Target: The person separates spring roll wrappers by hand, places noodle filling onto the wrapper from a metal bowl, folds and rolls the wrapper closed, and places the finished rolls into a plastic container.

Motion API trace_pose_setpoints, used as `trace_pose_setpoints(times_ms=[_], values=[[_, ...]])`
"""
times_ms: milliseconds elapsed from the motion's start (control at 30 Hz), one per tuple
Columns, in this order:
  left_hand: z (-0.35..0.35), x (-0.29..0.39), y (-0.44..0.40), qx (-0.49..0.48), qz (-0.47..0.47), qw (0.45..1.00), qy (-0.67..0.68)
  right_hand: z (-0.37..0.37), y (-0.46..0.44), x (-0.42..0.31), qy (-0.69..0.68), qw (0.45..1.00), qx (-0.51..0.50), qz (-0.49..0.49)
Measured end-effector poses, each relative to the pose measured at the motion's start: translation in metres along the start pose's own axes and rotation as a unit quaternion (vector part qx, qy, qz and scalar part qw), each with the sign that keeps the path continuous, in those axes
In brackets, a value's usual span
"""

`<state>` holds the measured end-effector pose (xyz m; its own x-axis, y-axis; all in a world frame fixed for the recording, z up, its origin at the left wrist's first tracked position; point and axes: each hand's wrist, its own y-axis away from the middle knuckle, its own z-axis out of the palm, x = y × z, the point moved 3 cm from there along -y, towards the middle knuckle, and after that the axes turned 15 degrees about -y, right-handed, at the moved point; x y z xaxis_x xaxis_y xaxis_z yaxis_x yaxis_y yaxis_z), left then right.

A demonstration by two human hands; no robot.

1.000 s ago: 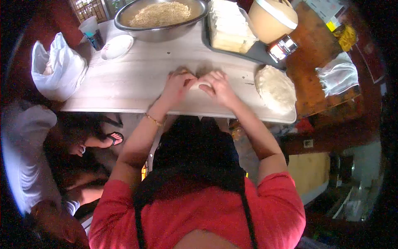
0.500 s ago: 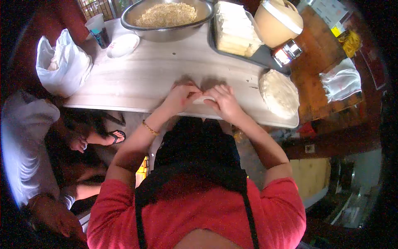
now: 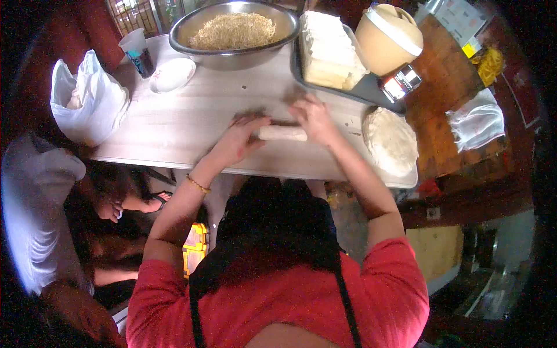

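Note:
A pale, rolled spring roll [image 3: 283,134] lies crosswise near the table's front edge, between both hands. My left hand [image 3: 237,142] is closed about its left end, thumb at the near side. At the right end is my right hand [image 3: 317,120], its fingers apart and reaching past the roll toward the back, slightly blurred. To the right sits a round stack of thin wrappers [image 3: 392,141]. A steel bowl [image 3: 232,57] at the back holds a heap of shredded, straw-coloured filling [image 3: 235,32].
Stacked pale rolls [image 3: 328,49] fill a container on a dark tray [image 3: 371,100], beside a beige lidded jug [image 3: 387,37] and a phone [image 3: 400,83]. Leftward are a white plate [image 3: 172,76], a cup [image 3: 138,55] and a plastic bag [image 3: 90,101]. Another person [image 3: 40,209] sits at left.
My hands have moved apart, the left going left and the right going slightly right and back. More of the spring roll shows between them.

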<state>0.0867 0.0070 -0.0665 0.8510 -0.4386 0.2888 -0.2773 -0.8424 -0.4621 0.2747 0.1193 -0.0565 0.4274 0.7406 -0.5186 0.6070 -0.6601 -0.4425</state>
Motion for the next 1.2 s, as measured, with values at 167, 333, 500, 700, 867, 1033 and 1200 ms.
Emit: trace_pose_setpoints(times_ms=[167, 333, 500, 700, 867, 1033, 1200], values=[[0.004, -0.011, -0.004, 0.002, 0.024, 1.0, 0.013, -0.01, 0.02, -0.05, 0.082, 0.993, 0.01, -0.085], [0.0, -0.021, -0.019, -0.013, -0.076, 0.994, 0.075, 0.013, 0.043, -0.071, 0.151, 0.972, 0.026, -0.181], [0.004, -0.033, -0.048, 0.032, -0.079, 0.995, 0.044, 0.019, 0.013, -0.046, 0.177, 0.976, -0.011, -0.127], [0.003, -0.039, -0.09, 0.087, -0.117, 0.987, 0.07, -0.006, -0.038, -0.02, 0.025, 0.962, -0.273, 0.01], [0.032, -0.06, -0.107, 0.069, -0.134, 0.987, 0.053, -0.039, -0.022, -0.027, -0.143, 0.847, -0.507, -0.072], [0.074, -0.085, -0.114, 0.149, -0.051, 0.987, 0.027, -0.132, -0.059, -0.012, -0.315, 0.842, -0.42, 0.122], [0.068, -0.082, -0.11, 0.14, -0.04, 0.989, 0.023, -0.207, -0.157, 0.062, -0.074, 0.987, 0.026, 0.143]])
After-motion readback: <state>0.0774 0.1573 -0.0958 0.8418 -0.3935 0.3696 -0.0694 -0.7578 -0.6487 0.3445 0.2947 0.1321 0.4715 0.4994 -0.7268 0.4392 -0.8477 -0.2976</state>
